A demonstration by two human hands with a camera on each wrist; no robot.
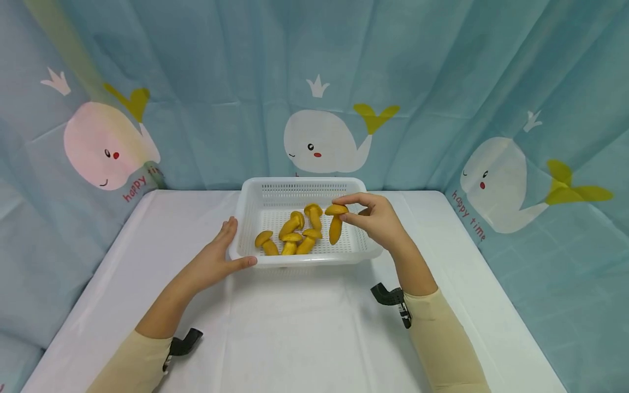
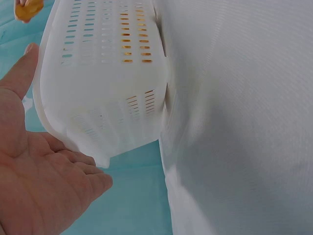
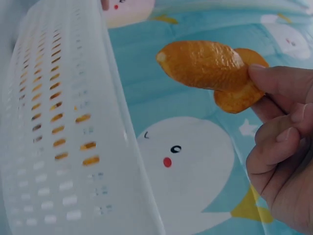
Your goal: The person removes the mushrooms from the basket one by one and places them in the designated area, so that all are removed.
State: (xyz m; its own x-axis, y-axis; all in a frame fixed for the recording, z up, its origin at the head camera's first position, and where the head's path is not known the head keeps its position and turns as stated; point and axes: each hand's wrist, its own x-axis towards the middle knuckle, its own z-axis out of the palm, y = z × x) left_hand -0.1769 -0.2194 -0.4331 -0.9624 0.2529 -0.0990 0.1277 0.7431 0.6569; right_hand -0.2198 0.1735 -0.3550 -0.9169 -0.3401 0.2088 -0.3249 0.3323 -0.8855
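Centrally in the frame, the white basket [image 1: 314,261] sits with its far edge close to the curtain [image 1: 236,65], while white tabletop [image 1: 290,327] stretches from its near edge to the bottom of the frame between two beige sleeves [image 1: 444,344]. At the basket's lower-left corner, the left hand [image 1: 216,257] is spread, fingers extended along the side and thumb on the near rim. Toward the basket's right side, the right hand [image 1: 377,218] pinches one mushroom [image 1: 336,232] by its cap, stem down, above the rim and touching only the fingers. Five more mushrooms [image 1: 267,247] lie in the basket, left of its middle; they overlap, and through the slots in the wrist views I can't really count them. Two black wrist devices [image 1: 385,295] show below the hands. White cloth covers the table; three printed whales [image 1: 319,139] decorate the blue curtain.
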